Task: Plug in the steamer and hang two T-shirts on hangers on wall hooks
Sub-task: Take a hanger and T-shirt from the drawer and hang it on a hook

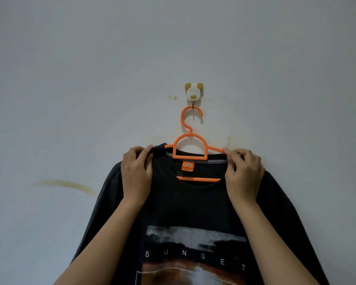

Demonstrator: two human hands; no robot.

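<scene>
Head view: black T-shirt (193, 206) sits on orange hanger (190, 138), whose hook is over the dog-shaped wall hook (194, 93). Left grip (137, 173) pinches shoulder fabric at the hanger's left end; right grip (244, 173) pinches the neckline by the right arm. Risk, as judged: an uneven sideways tug tips the hanger off the small metal peg, or the neck slips off one arm. Steamer not in view.
</scene>
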